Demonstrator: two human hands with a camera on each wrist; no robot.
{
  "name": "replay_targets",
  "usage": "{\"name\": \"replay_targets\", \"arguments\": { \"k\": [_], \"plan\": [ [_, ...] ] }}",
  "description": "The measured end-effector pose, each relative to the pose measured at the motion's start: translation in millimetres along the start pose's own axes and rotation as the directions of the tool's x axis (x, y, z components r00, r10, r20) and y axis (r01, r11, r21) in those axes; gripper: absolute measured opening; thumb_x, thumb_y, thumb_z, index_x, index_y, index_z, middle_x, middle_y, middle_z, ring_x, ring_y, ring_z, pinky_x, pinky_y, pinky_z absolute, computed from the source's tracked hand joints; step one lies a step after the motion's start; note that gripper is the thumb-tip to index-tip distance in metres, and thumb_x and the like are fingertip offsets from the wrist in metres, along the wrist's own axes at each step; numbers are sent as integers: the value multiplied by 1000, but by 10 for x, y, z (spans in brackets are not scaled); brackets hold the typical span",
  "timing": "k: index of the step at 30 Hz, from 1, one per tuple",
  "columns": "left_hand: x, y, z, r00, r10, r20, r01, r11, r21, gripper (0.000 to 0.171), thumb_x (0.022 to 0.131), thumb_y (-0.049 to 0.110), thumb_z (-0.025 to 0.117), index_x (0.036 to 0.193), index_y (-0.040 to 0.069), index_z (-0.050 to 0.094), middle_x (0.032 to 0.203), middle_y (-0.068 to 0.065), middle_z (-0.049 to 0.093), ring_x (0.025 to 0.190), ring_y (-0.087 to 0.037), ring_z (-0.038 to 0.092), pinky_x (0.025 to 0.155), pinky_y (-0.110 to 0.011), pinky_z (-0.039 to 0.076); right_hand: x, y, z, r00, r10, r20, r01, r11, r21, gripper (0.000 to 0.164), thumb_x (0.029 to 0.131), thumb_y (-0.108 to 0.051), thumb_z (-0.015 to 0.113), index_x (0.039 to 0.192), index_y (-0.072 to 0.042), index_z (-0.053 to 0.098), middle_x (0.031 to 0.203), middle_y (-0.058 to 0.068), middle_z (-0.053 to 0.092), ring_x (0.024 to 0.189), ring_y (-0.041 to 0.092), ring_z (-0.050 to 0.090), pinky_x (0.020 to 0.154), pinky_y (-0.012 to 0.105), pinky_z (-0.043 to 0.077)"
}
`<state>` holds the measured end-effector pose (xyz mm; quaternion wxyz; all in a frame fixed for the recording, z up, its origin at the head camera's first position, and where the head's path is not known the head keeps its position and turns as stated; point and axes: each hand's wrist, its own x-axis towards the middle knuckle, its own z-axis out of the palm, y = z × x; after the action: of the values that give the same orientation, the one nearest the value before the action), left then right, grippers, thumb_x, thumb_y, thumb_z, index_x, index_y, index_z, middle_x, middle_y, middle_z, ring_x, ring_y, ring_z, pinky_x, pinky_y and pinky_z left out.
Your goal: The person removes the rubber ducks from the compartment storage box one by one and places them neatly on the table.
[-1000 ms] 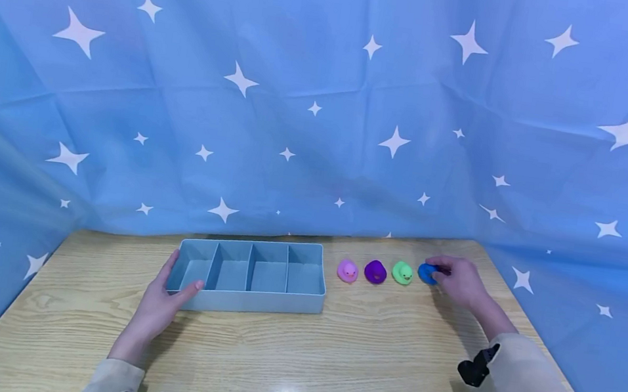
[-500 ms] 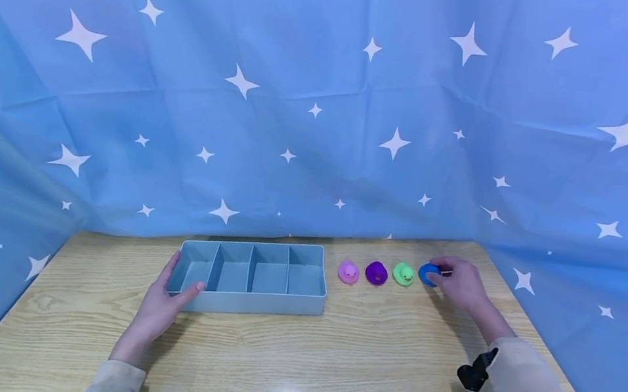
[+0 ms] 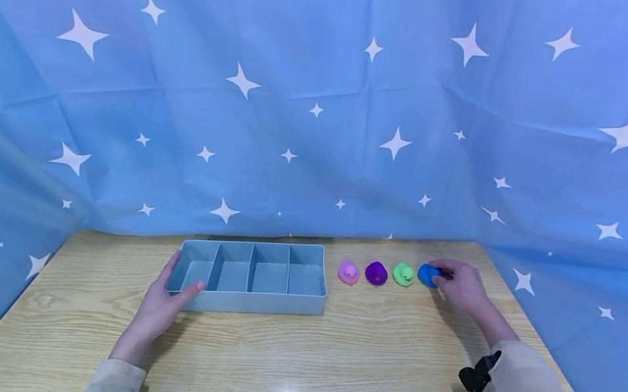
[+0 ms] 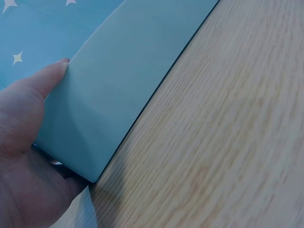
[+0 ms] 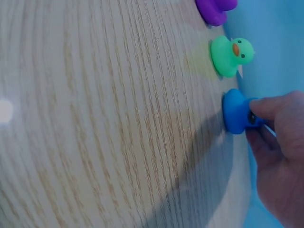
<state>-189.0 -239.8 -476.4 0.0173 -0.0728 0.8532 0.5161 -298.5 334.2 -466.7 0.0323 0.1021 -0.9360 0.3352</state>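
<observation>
A pale blue divided box [image 3: 252, 302] lies on the table, its compartments in one row. My left hand [image 3: 159, 308] grips its left end, thumb at the front rim and fingers along the far side of that end. In the left wrist view the thumb [image 4: 50, 78] presses by the top edge of the box's long wall [image 4: 118, 80]. At the far right my right hand [image 3: 461, 287] pinches a blue rubber duck [image 5: 233, 111] by its head between thumb and fingers. The duck's base is right at the tabletop.
Left of the blue duck, a green rubber duck [image 3: 403, 274], a purple one [image 3: 376, 273] and a pink one [image 3: 348, 272] stand in a row, right of the box. A blue star-patterned curtain [image 3: 323, 124] hangs behind the wooden table [image 3: 327, 370].
The blue duck turns slightly within my right hand's pinch, staying at the same spot. My left hand, the box and the other ducks hold their places.
</observation>
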Motion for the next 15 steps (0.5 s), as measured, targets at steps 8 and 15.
{"name": "replay_targets", "arguments": {
  "k": [8, 15],
  "plan": [
    [8, -1, 4, 1000, -6, 0, 6, 1000, -3, 99, 100, 45, 66, 166, 20, -3, 169, -26, 4, 153, -49, 6, 119, -66, 14, -13, 7, 5, 1000, -5, 9, 5, 1000, -1, 32, 99, 0, 60, 129, 12, 63, 131, 35, 59, 116, 51, 59, 93, 59, 52],
    [17, 15, 13, 1000, 1, 5, -1, 1000, -5, 98, 101, 44, 65, 166, 20, -3, 169, -25, 4, 153, -49, 5, 120, -66, 14, -32, 32, 22, 1000, -4, -26, 5, 1000, 6, 31, 98, 1, 62, 127, 12, 65, 128, 34, 61, 114, 50, 60, 92, 58, 53]
  ]
}}
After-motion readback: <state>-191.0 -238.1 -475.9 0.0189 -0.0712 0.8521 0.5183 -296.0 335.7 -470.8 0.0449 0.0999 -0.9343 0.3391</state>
